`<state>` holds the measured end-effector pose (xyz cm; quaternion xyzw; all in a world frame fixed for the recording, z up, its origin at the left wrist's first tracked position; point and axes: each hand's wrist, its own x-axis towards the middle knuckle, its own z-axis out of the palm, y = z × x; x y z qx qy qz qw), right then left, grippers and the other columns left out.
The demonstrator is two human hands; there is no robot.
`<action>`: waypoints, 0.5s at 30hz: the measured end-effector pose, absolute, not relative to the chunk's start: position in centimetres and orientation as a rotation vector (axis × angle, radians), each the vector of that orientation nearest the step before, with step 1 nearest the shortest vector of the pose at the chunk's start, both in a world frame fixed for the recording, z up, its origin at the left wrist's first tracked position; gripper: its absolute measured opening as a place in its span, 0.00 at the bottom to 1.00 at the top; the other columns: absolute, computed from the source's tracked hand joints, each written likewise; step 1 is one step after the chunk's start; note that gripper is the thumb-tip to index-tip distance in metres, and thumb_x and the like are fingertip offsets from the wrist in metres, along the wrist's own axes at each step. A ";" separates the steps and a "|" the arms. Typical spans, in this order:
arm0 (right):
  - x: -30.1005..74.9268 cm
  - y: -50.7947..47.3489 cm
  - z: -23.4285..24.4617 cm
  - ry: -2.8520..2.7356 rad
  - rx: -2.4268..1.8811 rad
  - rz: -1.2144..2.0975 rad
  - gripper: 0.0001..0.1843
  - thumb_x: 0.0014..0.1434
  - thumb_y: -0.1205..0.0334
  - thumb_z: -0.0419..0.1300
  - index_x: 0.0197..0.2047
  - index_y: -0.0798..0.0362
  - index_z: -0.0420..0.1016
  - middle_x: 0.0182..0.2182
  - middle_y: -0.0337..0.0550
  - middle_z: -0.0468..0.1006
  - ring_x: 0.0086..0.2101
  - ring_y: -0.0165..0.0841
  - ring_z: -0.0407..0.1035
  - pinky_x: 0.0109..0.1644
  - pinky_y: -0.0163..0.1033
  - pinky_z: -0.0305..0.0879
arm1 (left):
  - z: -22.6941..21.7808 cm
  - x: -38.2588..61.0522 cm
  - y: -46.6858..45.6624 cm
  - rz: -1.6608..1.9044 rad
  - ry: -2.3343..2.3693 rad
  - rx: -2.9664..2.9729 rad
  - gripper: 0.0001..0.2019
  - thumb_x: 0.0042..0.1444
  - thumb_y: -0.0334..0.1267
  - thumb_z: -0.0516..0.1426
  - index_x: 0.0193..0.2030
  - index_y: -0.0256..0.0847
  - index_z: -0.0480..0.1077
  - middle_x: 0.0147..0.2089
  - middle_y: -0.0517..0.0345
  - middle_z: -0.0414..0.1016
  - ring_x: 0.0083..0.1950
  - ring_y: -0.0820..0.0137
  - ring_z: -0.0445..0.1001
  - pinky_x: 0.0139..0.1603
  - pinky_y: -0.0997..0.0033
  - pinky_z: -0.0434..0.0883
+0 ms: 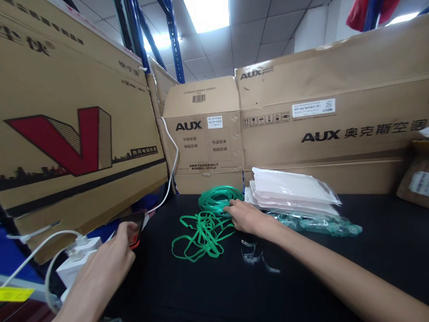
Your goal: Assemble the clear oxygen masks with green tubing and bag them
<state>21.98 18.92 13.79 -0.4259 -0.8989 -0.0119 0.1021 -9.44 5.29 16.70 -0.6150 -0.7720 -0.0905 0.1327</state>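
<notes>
Well, from my remote seat I see the right hand stretched forward over the black table, palm down. Its fingers lie nearly straight and only slightly apart, closed on nothing. The fingertips rest on the green bands, right where the coiled bundle of green bands meets the loose tangle of green bands. The bundle lies just beyond the fingertips, against the foot of the AUX cardboard boxes. The tangle spreads out on the near side, below and to the left of the hand. Just right of the wrist sits a stack of white plastic pouches, with a clear bag of green bands touching its front edge. A few small clear strips lie on the table near the forearm. The left hand is low at the table's left edge, fingers curled against the lower end of a red-cased phone, which is tilted up. I cannot tell whether they actually grip it or merely touch it. Beside that hand are a white charger block and its white cable.
</notes>
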 end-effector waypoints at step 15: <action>22.4 20.6 17.0 -2.244 -0.944 0.399 0.12 0.70 0.56 0.62 0.50 0.56 0.76 0.45 0.44 0.80 0.42 0.37 0.77 0.47 0.47 0.76 | 10.6 8.6 2.6 -1.065 -1.330 -2.737 0.14 0.65 0.28 0.47 0.44 0.49 0.71 0.37 0.61 0.81 0.25 0.71 0.77 0.26 0.72 0.68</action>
